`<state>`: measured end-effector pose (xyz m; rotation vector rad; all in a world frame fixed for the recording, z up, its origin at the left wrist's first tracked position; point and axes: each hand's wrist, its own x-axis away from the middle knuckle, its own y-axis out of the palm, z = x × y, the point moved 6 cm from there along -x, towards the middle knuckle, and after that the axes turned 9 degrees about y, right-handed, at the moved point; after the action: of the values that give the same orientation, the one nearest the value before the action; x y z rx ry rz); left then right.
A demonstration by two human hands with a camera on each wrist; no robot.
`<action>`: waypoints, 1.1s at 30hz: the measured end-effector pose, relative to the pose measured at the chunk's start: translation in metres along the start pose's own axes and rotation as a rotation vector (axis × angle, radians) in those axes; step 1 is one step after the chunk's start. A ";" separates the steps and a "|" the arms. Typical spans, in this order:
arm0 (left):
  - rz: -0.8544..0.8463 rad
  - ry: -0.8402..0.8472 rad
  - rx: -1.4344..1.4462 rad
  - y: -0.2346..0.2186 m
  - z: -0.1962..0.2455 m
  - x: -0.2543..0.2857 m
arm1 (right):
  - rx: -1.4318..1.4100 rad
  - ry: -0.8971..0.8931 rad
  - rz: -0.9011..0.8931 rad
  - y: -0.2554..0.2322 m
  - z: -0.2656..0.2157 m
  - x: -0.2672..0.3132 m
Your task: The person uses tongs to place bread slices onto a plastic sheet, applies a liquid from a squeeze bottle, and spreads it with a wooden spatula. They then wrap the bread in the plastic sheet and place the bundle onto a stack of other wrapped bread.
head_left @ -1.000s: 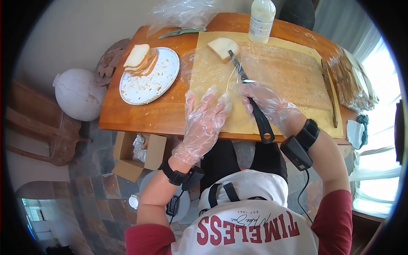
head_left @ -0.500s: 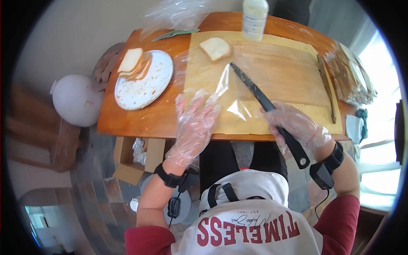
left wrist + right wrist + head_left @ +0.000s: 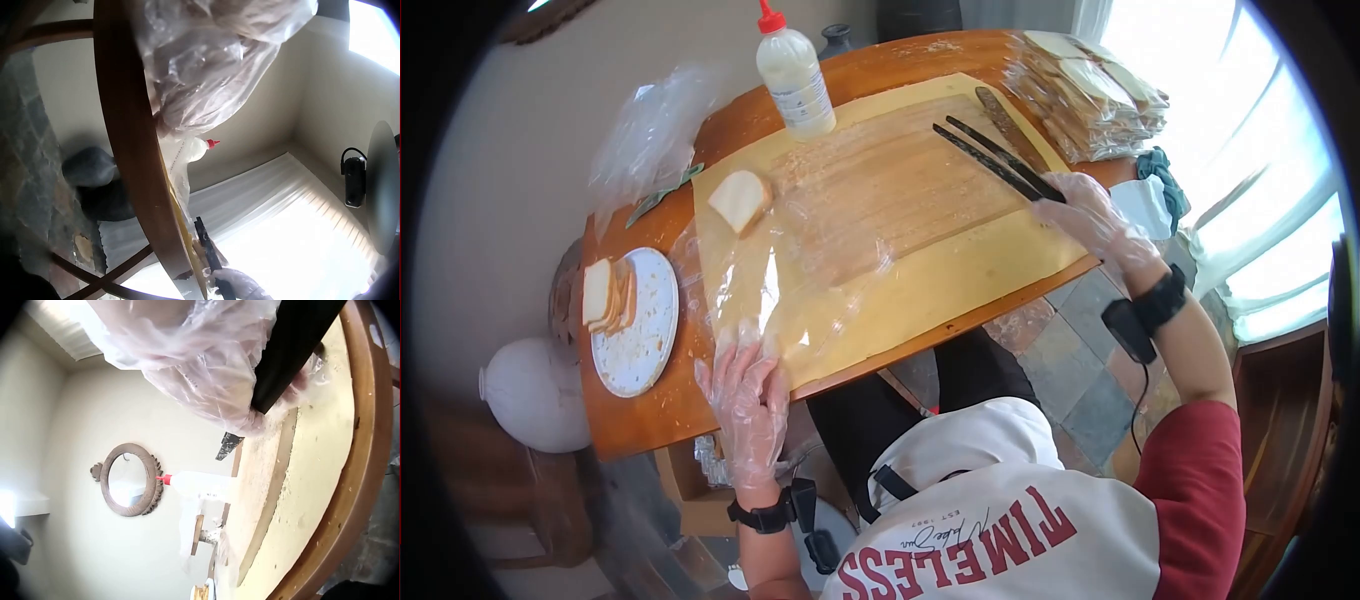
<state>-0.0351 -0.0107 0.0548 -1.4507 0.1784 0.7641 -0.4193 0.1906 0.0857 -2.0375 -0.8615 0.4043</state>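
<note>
R hand [image 3: 1092,215]: gloved in clear plastic, out by the table's rt edge, fingers curled rd the black tongs [image 3: 988,163], gripping nr the handle end.
Tongs: two arms parted, nothing btw them; they hang above the board [image 3: 880,180], tips aimed away from the body.
L hand [image 3: 748,405]: gloved too, resting at the table's [image 3: 615,432] nr edge, fingers fairly straight, slightly apart, on the clear film [image 3: 771,275]. Can't tell how hard the tips press.
Film: shiny and a bit rucked, over the L part of the yellow sheet [image 3: 960,280].
Slice: one bread slice [image 3: 740,202] lies flat just L of the board, beyond the L hand, well apart from the tongs; can't tell if film runs under it.
Handling, my call: keep L fingers flat so the film doesn't drag; bring tongs in low, arms parallel, light squeeze only, as soft bread prob dents and tears.
Watch: tongs tips could snag the film or a loose glove.
Plate [image 3: 640,360]: far L, w/ a leaning stack of bread [image 3: 600,295] plus crumbs.
Bottle [image 3: 798,85]: red-capped, upright behind the board.
Packs [image 3: 1085,85]: plastic-wrapped pile, far rt corner.
</note>
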 end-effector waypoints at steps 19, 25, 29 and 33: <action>-0.034 -0.091 0.203 -0.004 0.000 0.018 | 0.360 0.007 0.303 0.009 0.006 -0.075; -0.014 -0.118 0.223 -0.008 -0.002 0.017 | 0.339 -0.011 0.406 0.007 0.016 -0.081; 0.049 -0.147 0.295 -0.010 -0.009 0.020 | 0.215 -0.033 0.456 -0.008 0.015 -0.075; 0.143 -0.218 0.369 -0.018 -0.020 0.022 | 0.307 -0.066 0.512 -0.021 0.030 -0.065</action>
<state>-0.0019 -0.0201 0.0549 -1.0062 0.2436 0.9456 -0.4911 0.1706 0.0835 -1.9415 -0.2768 0.8343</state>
